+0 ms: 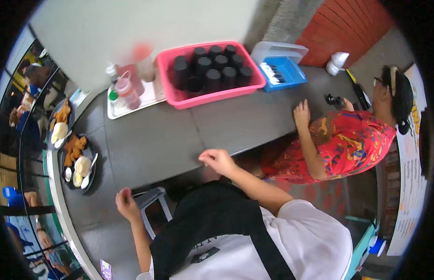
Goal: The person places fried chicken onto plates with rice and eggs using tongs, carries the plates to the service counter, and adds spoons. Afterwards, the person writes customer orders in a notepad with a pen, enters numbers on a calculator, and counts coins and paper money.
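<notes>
Nearest the camera are a black apron point(212, 210) and white shirt on the wearer's torso. The left hand point(127, 204) is raised, nothing visible in it; blur hides whether its fingers are spread or pressed together. The right hand point(219, 162) has fingers curled toward the thumb, but whether the tips meet cannot be told.

The dark plate point(90, 150) lies beyond and left of the left hand, bearing fried pieces point(74, 148), a pale mound point(82, 165) and a spoon point(94, 160). It looks stiff and moderately heavy; the spoon could slide if tilted. Its bare outer rim, taken at opposite sides, seems the safest hold. A second plate point(71, 122) sits farther beyond.

The grey counter point(151, 140) looks smooth and hard. Beyond the hands stand a bottle tray point(128, 111) and a pink tub point(212, 98) of dark cylinders point(204, 63). Right of the right hand, a person in red point(357, 140) stands at the counter, near a blue box point(291, 80).
</notes>
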A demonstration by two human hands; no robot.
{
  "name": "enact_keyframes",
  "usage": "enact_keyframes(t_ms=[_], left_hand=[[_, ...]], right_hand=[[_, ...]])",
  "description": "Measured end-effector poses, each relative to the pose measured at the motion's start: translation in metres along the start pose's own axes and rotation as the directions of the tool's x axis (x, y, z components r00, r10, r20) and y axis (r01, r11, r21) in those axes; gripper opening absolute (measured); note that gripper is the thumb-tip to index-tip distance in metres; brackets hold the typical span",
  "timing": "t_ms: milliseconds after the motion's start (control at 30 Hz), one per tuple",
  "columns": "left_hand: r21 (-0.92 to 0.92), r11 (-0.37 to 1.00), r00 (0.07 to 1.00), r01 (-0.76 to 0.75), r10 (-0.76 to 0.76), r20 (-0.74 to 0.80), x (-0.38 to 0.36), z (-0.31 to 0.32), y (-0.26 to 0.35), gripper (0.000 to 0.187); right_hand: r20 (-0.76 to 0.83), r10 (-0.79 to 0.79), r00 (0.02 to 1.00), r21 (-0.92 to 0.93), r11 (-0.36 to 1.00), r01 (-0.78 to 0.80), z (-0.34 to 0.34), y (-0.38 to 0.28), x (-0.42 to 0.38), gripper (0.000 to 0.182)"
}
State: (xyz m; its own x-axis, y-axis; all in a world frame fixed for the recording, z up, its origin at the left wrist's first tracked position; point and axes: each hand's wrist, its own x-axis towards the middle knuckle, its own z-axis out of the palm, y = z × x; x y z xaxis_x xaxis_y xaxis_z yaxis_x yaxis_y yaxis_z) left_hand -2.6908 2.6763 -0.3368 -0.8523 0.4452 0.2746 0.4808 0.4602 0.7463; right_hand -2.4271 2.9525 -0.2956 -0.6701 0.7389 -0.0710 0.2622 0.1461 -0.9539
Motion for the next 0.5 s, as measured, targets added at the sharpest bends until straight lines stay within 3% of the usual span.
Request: enact_keyframes(t_ms=[67, 100, 200, 267, 333, 367, 433, 467, 500], left_hand=[[0.013, 0.981, 0.967, -0.192, 0.187, 0.171, -0.002, 0.042, 0.045, 0.014], [0.075, 0.973, 0.93, -0.219, 0.184, 0.319, -0.003, 0.064, 0.05, 0.024], [0.167, 0.884, 0.874, -0.437, 0.374, 0.311, -0.002, 0.129, 0.109, 0.038], [0.228, 0.906, 0.913, -0.356, 0.286, 0.289, 0.002, 0.164, 0.132, 0.046], [0.298, 0.91, 0.943, -0.287, 0.214, 0.254, 0.004, 0.198, 0.148, 0.052], [0.343, 0.905, 0.957, -0.252, 0.182, 0.224, 0.006, 0.211, 0.154, 0.053], [0.388, 0.9, 0.975, -0.199, 0.142, 0.172, 0.01, 0.225, 0.162, 0.055], [0.39, 0.903, 0.979, -0.183, 0.133, 0.152, 0.014, 0.227, 0.162, 0.055], [0.399, 0.904, 0.986, -0.153, 0.112, 0.124, 0.011, 0.226, 0.159, 0.055]], right_hand=[[-0.141, 0.084, 0.986, -0.088, 0.991, -0.097, -0.048, 0.004, -0.008, 0.024], [-0.22, -0.019, 0.975, -0.08, 0.997, 0.001, -0.069, 0.026, -0.006, 0.033], [-0.503, 0.007, 0.864, -0.044, 0.998, -0.034, -0.133, 0.05, 0.003, 0.034], [-0.634, -0.091, 0.768, -0.239, 0.968, -0.082, -0.176, 0.035, 0.012, 0.031], [-0.698, -0.277, 0.66, -0.356, 0.934, 0.015, -0.215, 0.051, 0.029, 0.015], [-0.724, -0.283, 0.629, -0.338, 0.941, 0.035, -0.236, 0.056, 0.041, 0.012], [-0.75, -0.225, 0.621, -0.266, 0.964, 0.029, -0.275, 0.056, 0.065, 0.022], [-0.722, -0.452, 0.523, -0.505, 0.862, 0.048, -0.295, 0.069, 0.084, 0.024], [-0.728, -0.426, 0.537, -0.503, 0.864, 0.004, -0.312, 0.069, 0.097, 0.02]])
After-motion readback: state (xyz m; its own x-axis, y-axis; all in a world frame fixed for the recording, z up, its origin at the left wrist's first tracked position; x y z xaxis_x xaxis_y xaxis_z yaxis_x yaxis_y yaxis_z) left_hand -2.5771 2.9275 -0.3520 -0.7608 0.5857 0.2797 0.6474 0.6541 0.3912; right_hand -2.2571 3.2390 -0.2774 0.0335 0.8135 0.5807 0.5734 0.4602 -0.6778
